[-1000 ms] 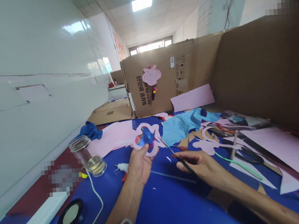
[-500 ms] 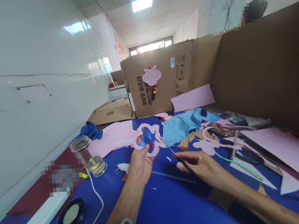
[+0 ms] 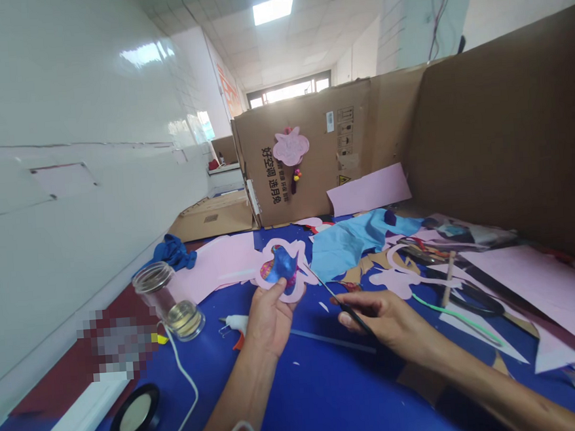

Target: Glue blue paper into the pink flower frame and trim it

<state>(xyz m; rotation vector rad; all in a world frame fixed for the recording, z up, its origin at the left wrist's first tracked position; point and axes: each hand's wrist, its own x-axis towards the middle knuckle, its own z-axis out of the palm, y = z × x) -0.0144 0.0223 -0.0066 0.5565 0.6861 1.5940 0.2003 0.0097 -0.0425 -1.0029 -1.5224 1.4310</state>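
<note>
The left hand (image 3: 270, 323) comes up from the bottom edge of the frame, forearm angled up and to the right, palm turned toward the body. It grips a pink paper flower (image 3: 281, 270) at the centre of the view, with the thumb across the flower's lower edge and the other fingers hidden behind it. A piece of shiny blue foil (image 3: 281, 265) covers the flower's middle.

The right hand (image 3: 378, 317) reaches in from the lower right, its forearm running nearly level toward the flower. Its fingers are curled and pinch a slender dark cutter (image 3: 346, 307), whose pointed tip lies just beside the flower's right edge. The fingers hide the cutter's grip, so I cannot tell whether it is scissors or a knife.

Both hands are above a blue desk (image 3: 330, 396). A glass jar (image 3: 169, 302) with yellowish contents stands at the left, and a white cable (image 3: 183, 380) runs along the desk below it. A white-and-orange glue gun (image 3: 233, 323) lies just left of the left hand. Black-handled scissors (image 3: 475, 304) lie among paper scraps at the right. A blurred patch (image 3: 119, 339) at the lower left hides whatever lies there.
</note>
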